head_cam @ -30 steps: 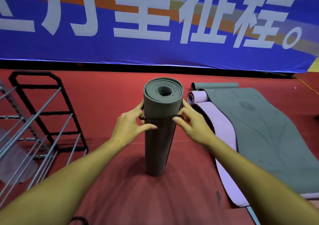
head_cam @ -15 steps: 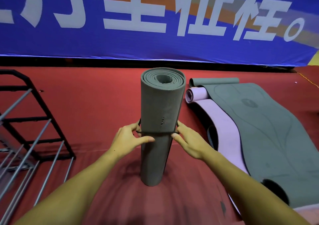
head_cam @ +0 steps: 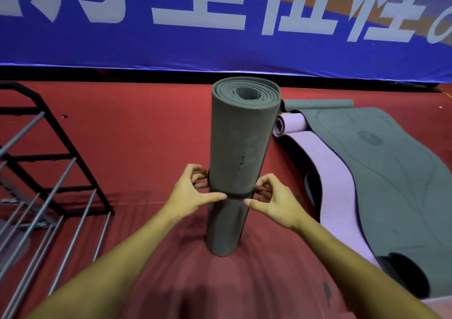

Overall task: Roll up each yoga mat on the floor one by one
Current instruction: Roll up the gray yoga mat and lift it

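A rolled grey yoga mat [head_cam: 242, 147] stands upright on the red floor in the middle of the view. A thin black band [head_cam: 238, 194] circles it a little below mid-height. My left hand [head_cam: 193, 191] pinches the band on the roll's left side, thumb across the front. My right hand [head_cam: 271, 200] pinches the band on the right side with curled fingers. To the right, a grey mat [head_cam: 396, 176] lies spread on top of a pink mat [head_cam: 327, 167], both with their far ends partly rolled.
A black metal rack [head_cam: 56, 162] with grey bars [head_cam: 36, 220] stands at the left. A blue banner [head_cam: 220, 25] with white characters hangs along the back wall. Red carpet [head_cam: 137, 132] stretches between the rack and the upright roll.
Both hands slid the black band down the upright roll, from near its top to below mid-height. The view has drawn closer to the roll.
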A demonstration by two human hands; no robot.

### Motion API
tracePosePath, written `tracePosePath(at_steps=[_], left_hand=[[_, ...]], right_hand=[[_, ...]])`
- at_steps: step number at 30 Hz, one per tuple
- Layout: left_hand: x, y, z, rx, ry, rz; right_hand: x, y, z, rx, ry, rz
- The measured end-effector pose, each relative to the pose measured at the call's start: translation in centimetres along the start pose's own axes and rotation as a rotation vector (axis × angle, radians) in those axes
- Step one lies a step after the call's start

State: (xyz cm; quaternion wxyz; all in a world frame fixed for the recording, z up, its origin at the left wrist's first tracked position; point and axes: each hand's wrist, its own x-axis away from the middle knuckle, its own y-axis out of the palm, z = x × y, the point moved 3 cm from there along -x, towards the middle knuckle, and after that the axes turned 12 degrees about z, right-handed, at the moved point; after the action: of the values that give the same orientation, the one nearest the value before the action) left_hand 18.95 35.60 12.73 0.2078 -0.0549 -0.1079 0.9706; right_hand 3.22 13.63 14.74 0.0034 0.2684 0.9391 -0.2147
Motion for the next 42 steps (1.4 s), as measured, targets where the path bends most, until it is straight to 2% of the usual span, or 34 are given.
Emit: tracePosePath(at_steps=[3,8,12,18,26,32,37,42], left_hand=[[0.1,0.5,-0.9,-0.012,0.001,-0.039],[0.7,2.2,-3.2,-0.061,-0.022,-0.123],[0.3,2.7,-3.0,-0.042,0.010,-0.094],[-0.6,1.4,1.1,0.008,0.087,-0.056],[0.5,-5.6,12.6,0.001,0.213,0.005],[4.7,-11.2,21.7,0.031,0.331,0.077],[8.3,-16.3,26.7,0.078,0.398,0.111],[11.9,-22.9,30.3,-0.071,0.490,0.067]], right_hand=[[0.3,0.6,1.1,-0.034,0.052,0.088],[0.9,3.0,2.0,-0.001,0.074,0.044],[0.1,3.4,1.8,-0.040,0.080,0.045],[-0.4,3.3,-0.7,-0.141,0.029,0.160],[1.1,2.6,-10.5,-0.096,-0.178,0.105],[3.8,3.1,-18.8,-0.121,-0.284,0.211],[6.1,3.4,-26.4,-0.137,-0.427,0.286],[8.2,5.0,-33.2,-0.144,-0.530,0.286]])
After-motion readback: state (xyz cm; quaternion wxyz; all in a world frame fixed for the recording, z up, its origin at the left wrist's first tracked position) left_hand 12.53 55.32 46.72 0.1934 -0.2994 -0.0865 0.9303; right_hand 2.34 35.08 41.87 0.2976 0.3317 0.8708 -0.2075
